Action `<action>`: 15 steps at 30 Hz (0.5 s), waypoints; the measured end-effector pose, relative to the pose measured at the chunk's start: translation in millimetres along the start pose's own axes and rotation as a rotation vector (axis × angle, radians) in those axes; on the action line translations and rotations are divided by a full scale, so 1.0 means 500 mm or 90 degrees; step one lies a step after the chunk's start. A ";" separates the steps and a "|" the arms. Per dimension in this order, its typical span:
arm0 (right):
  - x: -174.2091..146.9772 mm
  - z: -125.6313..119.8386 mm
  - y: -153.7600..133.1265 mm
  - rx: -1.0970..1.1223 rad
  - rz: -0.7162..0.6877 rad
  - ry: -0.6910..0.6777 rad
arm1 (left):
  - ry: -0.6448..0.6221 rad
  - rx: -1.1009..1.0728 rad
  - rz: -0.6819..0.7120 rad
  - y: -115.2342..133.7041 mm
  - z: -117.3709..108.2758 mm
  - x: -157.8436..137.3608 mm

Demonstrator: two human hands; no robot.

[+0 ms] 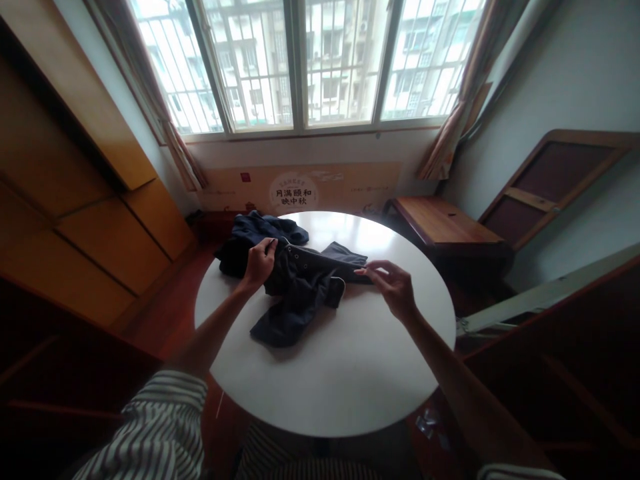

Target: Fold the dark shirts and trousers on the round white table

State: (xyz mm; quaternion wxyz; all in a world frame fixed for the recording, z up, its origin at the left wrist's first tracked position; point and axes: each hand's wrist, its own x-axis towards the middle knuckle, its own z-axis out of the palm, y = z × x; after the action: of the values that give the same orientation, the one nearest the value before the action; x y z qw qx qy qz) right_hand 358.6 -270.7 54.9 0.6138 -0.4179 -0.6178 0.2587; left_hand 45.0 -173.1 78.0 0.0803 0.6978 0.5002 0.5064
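The head view shows a dark grey garment (pixel 305 297) sprawled on a smooth, round white table (pixel 320 393), its slack folds soft and matte, with small pale rings near the upper edge. The left hand (pixel 261 261) pinches that edge between its fingers; the right hand (pixel 394 288) appears to nip the end of a long strip of cloth. Uneven pulling could twist the limp fabric, or drag the rumpled navy cloth (pixel 273 227) just beside it.
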 end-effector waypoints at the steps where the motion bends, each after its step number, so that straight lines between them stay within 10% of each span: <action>1: 0.004 -0.005 0.003 0.012 0.016 0.026 | -0.005 -0.003 -0.005 0.003 0.000 -0.003; 6: 0.032 0.010 0.041 -0.100 -0.045 -0.033 | -0.165 -0.083 0.050 0.076 -0.009 -0.043; 12: 0.113 0.076 0.083 -0.263 -0.207 -0.322 | -0.668 -0.194 0.353 0.210 -0.019 -0.149; 15: 0.145 0.100 0.087 -0.323 -0.213 -0.426 | -0.712 -0.167 0.391 0.210 -0.011 -0.203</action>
State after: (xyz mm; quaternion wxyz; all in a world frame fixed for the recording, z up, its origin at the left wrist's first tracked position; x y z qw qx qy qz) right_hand 325.8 -178.3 52.3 0.2916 -0.3430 -0.8852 0.1174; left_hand 106.8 -305.3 81.8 0.2643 0.9518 0.0948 0.1234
